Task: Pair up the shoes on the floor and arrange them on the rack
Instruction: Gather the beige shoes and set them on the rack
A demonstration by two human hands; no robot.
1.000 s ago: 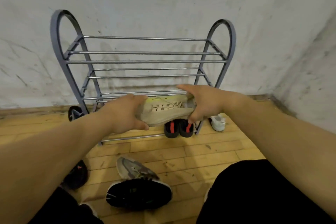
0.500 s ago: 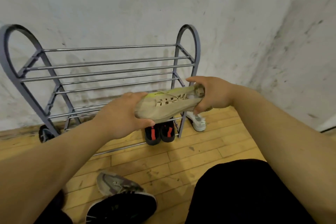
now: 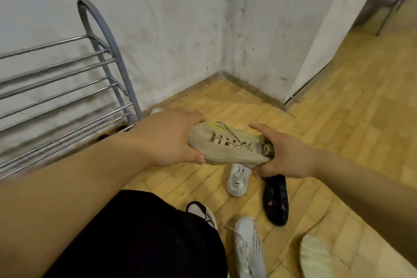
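**Item in hand.** One beige knit lace-up sneaker with a yellow-green tongue (image 3: 230, 149) is held in the air over the wooden plank floor (image 3: 338, 119), just right of the rack. The toe end is gripped by the left hand (image 3: 167, 140), with the fingers curled over it and the thumb beneath. The heel end is gripped by the right hand (image 3: 286, 156), with the fingers wrapped round the collar.

**Step judged.** A mate is probably being sought before racking.
- One hand is best freed, with the sneaker kept by the heel.
- The pair is best set side by side, toes one way, with the soles bridged across two rails so that neither shoe drops through.

**Floor stock, lying loose.**
- White sneaker (image 3: 238, 179), below the held shoe.
- Black shoe with pink marks (image 3: 276, 198), just beside the white sneaker.
- Black-and-white shoe (image 3: 202, 211), by the knee.
- Long white laced sneaker (image 3: 248, 248).
- Pale greenish-white shoe (image 3: 316, 257), blurred.

No certain match for the beige sneaker is made out.

**Container.** On the grey metal rack with arched side frame and thin rails (image 3: 106, 36), no shoe is made out on the rails in view. A dark shape low by its foot cannot be identified.
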